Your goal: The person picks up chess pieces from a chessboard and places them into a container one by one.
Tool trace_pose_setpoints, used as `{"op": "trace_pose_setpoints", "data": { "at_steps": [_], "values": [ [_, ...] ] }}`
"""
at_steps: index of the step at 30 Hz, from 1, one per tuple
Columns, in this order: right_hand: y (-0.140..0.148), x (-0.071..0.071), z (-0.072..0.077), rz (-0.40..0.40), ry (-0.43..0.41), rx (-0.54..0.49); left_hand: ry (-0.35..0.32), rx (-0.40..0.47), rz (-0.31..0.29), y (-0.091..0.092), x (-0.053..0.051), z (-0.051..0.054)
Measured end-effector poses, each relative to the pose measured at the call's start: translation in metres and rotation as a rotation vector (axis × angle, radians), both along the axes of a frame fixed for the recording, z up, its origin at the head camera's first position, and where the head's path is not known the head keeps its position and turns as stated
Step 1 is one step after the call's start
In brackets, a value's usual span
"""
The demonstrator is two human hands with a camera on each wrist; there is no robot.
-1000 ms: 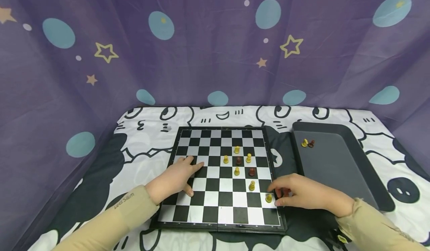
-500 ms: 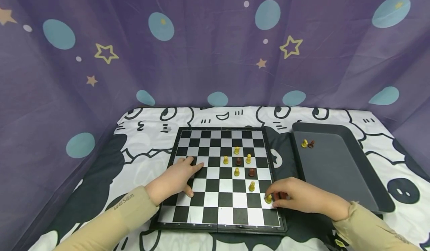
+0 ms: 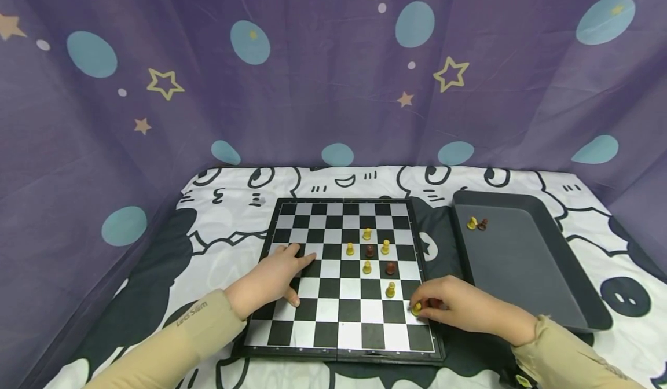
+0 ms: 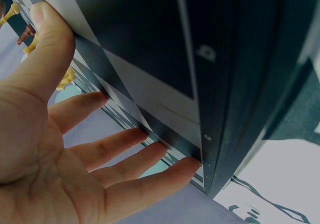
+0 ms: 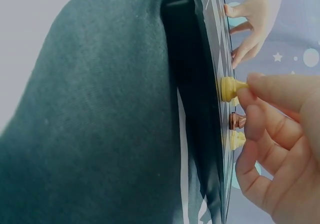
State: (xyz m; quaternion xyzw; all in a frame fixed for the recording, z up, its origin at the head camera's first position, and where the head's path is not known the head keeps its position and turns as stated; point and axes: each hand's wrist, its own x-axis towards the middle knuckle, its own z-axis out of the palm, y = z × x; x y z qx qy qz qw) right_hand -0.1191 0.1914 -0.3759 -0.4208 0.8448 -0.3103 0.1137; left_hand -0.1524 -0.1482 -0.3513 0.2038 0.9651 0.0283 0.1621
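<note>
A black-and-white chessboard (image 3: 328, 306) lies flat in the head view. My left hand (image 3: 273, 273) rests on its left side, fingers spread and fingertips touching the squares. At the right edge my right hand (image 3: 455, 303) pinches the top of a yellow chess pawn (image 5: 230, 88) between thumb and forefinger; the pawn's base is at the board surface. Up and to the left of that hand stand several yellow pieces, the nearest a yellow pawn (image 3: 391, 289). Among them are two dark red pieces, one a red-brown piece (image 3: 390, 268). Fingers partly hide the pinched pawn in the head view.
A dark grey tray (image 3: 526, 261) lies to the right of the board. Inside its far left corner are a yellow piece (image 3: 472, 223) and a red-brown piece (image 3: 483, 224). A cartoon-print cloth (image 3: 229, 204) covers the table, and a purple curtain (image 3: 333, 76) hangs behind.
My right hand has moved slightly left, from beside the yellow pawn near the right edge to pinching it. The left hand stays in place on the board.
</note>
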Motion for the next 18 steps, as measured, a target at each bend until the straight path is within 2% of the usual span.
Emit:
{"op": "trace_pose_setpoints", "data": {
  "at_steps": [4,18],
  "values": [
    [-0.0002,-0.0003,0.0000,0.004,0.024,-0.027,0.003,0.000,0.000,0.0000,0.0001,-0.0001],
    [-0.0028,0.0003,-0.0013,-0.020,0.020,-0.027,0.009,0.003,-0.001,-0.0003,0.0010,-0.0006]
  ]
}}
